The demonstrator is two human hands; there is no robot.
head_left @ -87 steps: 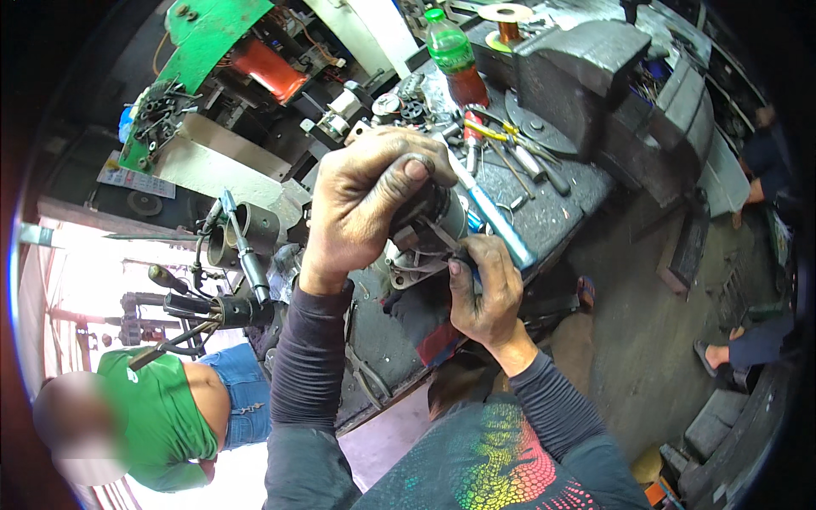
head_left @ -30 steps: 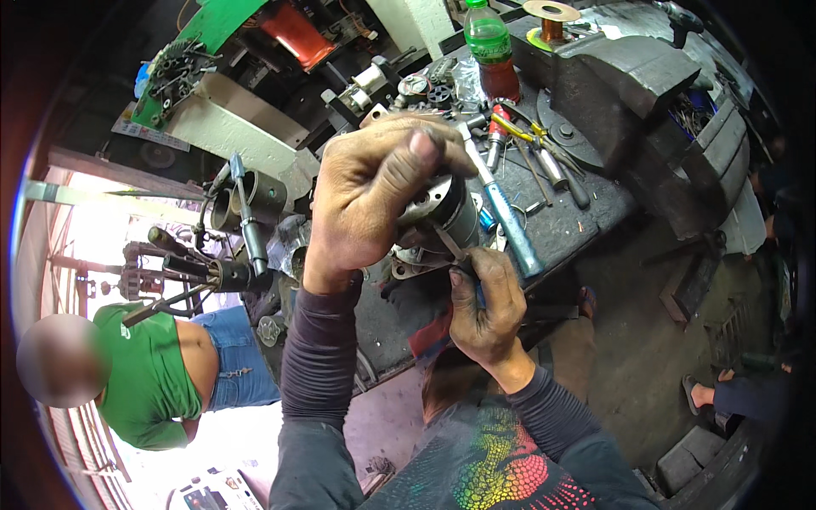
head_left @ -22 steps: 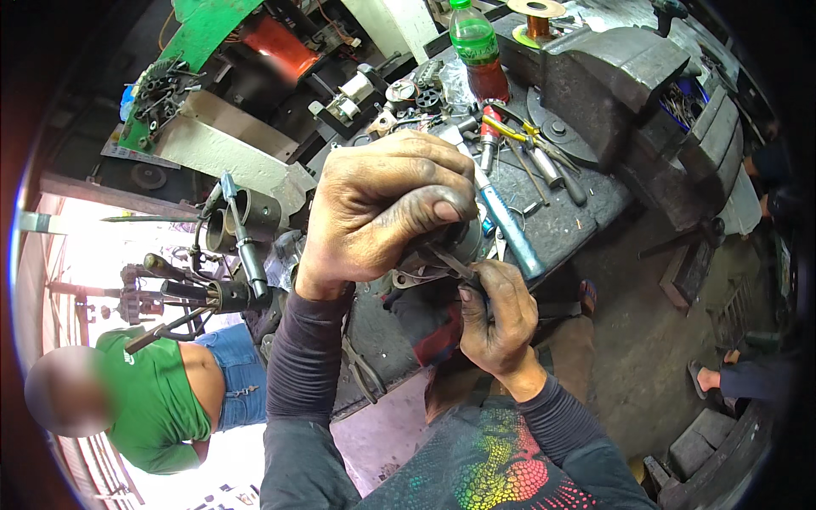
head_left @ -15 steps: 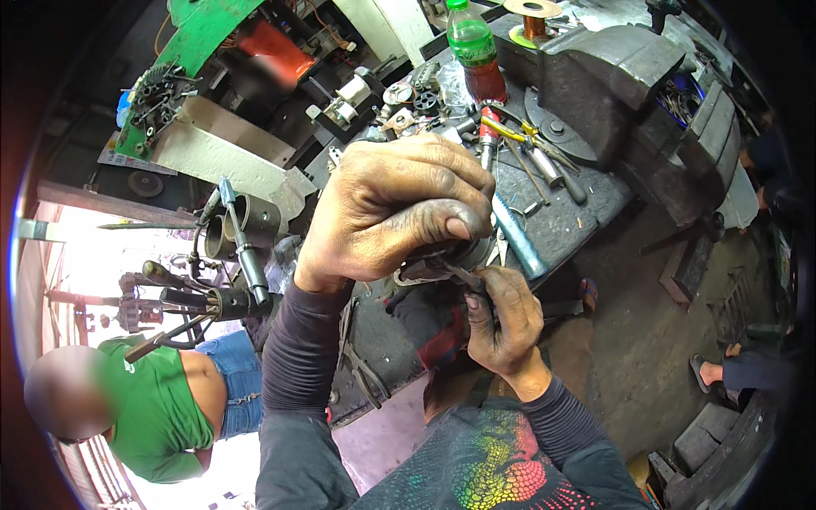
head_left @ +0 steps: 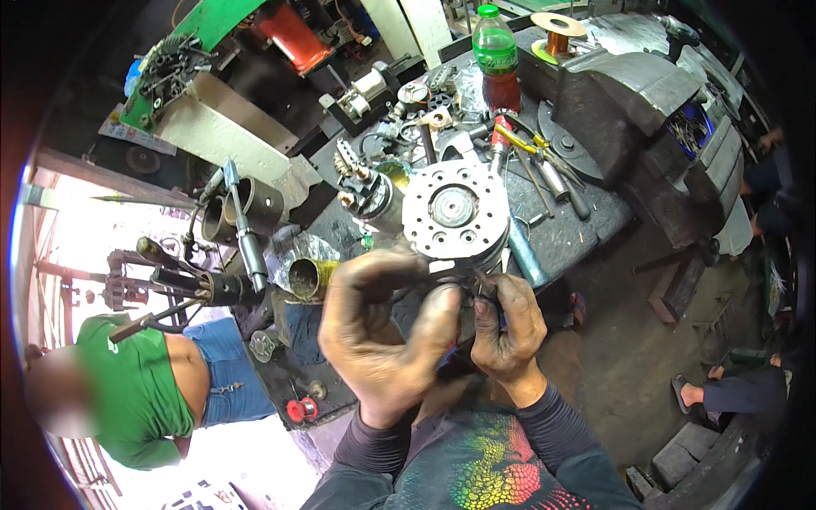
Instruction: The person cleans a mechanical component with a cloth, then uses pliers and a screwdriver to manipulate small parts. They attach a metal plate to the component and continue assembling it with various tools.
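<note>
My left hand [head_left: 378,327] is curled, thumb towards the fingers, at the near side of a round metal housing [head_left: 416,212]. What it grips, if anything, I cannot make out. Close beside it, my right hand [head_left: 514,331] pinches a small dark piece [head_left: 481,287] between thumb and fingertips. The housing stands on the bench just beyond both hands, its pale, flat top showing a ring of holes and a round centre. To its left is a dark cylindrical part with a metal shaft [head_left: 353,170].
A heavy vise [head_left: 637,110] takes up the bench's right side. Yellow-handled pliers [head_left: 518,140], a bottle [head_left: 495,55] and a copper wire spool [head_left: 558,32] lie beyond the housing. Left are a yellowish can [head_left: 313,279] and a red spool [head_left: 302,410]. A person in green [head_left: 140,382] is at left.
My left hand has come down and nearer my body from above the housing, uncovering its top. My right hand still pinches the small piece, slightly lower. The view has shifted a little.
</note>
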